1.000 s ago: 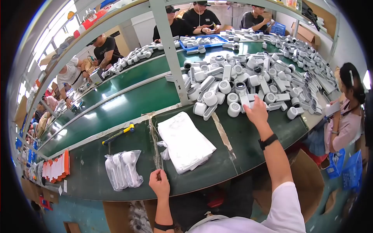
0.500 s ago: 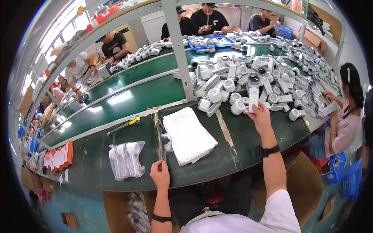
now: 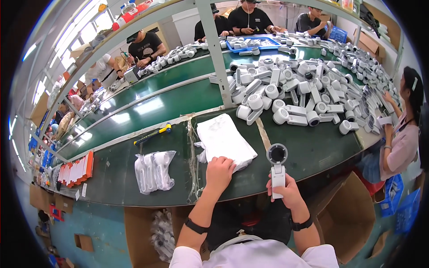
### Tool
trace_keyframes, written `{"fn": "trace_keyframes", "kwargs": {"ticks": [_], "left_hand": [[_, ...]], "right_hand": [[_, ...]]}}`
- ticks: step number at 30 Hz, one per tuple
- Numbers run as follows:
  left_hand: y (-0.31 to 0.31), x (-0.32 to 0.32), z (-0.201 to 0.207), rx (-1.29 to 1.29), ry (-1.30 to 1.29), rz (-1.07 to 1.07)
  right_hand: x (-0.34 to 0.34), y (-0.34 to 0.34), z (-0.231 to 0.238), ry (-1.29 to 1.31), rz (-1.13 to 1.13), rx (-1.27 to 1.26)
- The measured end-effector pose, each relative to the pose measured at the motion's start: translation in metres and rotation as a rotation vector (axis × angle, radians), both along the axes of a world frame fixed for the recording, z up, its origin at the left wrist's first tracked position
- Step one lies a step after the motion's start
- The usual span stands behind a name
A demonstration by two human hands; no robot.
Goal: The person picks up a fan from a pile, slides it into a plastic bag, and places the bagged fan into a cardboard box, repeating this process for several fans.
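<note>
A white handheld fan (image 3: pixel 277 178) with a dark round head stands upright in my right hand (image 3: pixel 288 192), its handle gripped in front of the bench edge. With bent fingers, my left hand (image 3: pixel 219 175) takes hold of the near left edge of a stack of white plastic bags (image 3: pixel 227 140); the thumb is hidden. Left of that stack lie several wrapped fans (image 3: pixel 154 172) in clear plastic. A large heap of loose white fans (image 3: pixel 286 96) covers the far right of the bench.
A yellow-and-black hammer (image 3: pixel 153 134) lies behind the wrapped fans. Orange-and-white boxes (image 3: pixel 77 169) stand at the bench's left end. A metal post (image 3: pixel 219 58) rises beside the heap. Open cartons (image 3: pixel 346 219) sit below. A co-worker (image 3: pixel 400 134) handles fans at right; others work across the conveyor.
My right hand has drawn a fan from the heap back toward me, and its round head now faces up. My left hand has moved from the bench edge onto the white bags.
</note>
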State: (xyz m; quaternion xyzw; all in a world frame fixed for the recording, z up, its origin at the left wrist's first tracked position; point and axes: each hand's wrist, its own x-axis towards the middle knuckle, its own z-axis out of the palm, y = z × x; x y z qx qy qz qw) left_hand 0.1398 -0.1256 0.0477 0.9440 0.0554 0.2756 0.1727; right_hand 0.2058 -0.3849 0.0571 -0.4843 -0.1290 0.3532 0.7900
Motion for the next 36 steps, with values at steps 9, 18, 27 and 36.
{"fn": "trace_keyframes", "kwargs": {"ticks": [9, 18, 27, 36], "left_hand": [[0.003, 0.008, 0.001, 0.032, 0.105, 0.063], [0.006, 0.012, 0.004, -0.116, 0.091, 0.067], [-0.032, 0.006, 0.011, -0.806, -0.034, -0.003], [-0.052, -0.005, -0.001, -1.24, 0.013, -0.159]], "right_hand": [[-0.012, -0.001, 0.002, -0.038, 0.051, -0.085], [-0.017, -0.001, -0.006, 0.006, 0.075, -0.093], [-0.023, 0.024, -0.016, -0.05, -0.099, -0.003], [-0.014, 0.075, 0.009, -0.087, -0.376, -0.078]]}}
